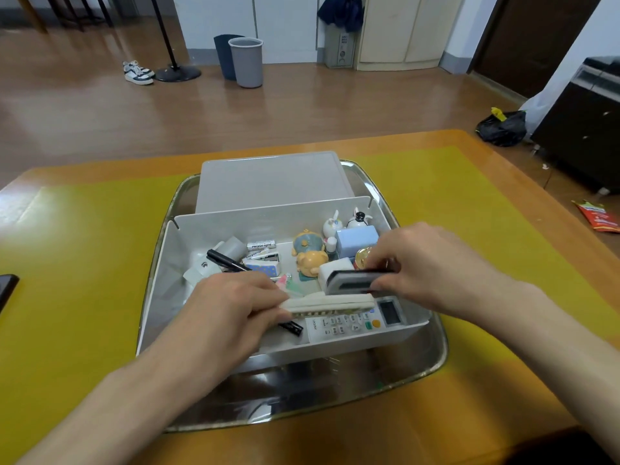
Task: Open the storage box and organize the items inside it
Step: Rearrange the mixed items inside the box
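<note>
Head view. One white plastic storage box point(161, 263), open, on one steel tray point(432, 357); lid point(268, 179) behind. Contents: three remotes, four figurines, two batteries. Left hand point(231, 310) grips cream remote point(332, 303); right hand point(432, 263) pinches grey remote point(349, 281).

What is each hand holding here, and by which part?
Left hand grips the cream flat remote by its left end. Right hand pinches the grey-and-black device at its right end.

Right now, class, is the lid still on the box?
No: the lid lies behind the open box, whose items show.
</note>
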